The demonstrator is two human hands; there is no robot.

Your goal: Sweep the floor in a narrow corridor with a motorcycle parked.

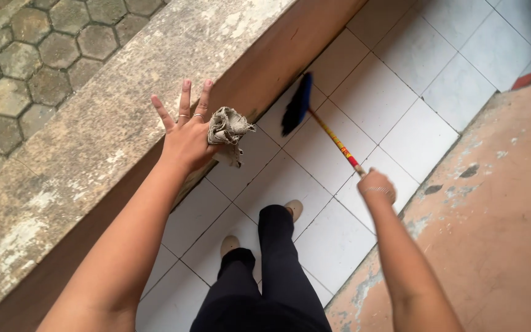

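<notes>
My left hand point(185, 132) is raised over the edge of a low concrete ledge point(93, 123), three fingers spread, with a crumpled grey rag point(228, 129) pinched between thumb and forefinger. My right hand point(376, 187) is closed around the yellow-and-red handle of a broom point(333, 138). The broom's dark blue-black bristles point(296, 104) rest on the white tiled floor point(394, 92) against the base of the ledge. My black trousers and beige shoes point(293, 209) show below, standing on the tiles.
The weathered ledge runs diagonally on the left, with hexagonal paving stones point(19, 67) beyond it. A peeling orange-pink wall point(499, 203) borders the tiled strip on the right. A small red object point(530, 79) lies at the far right.
</notes>
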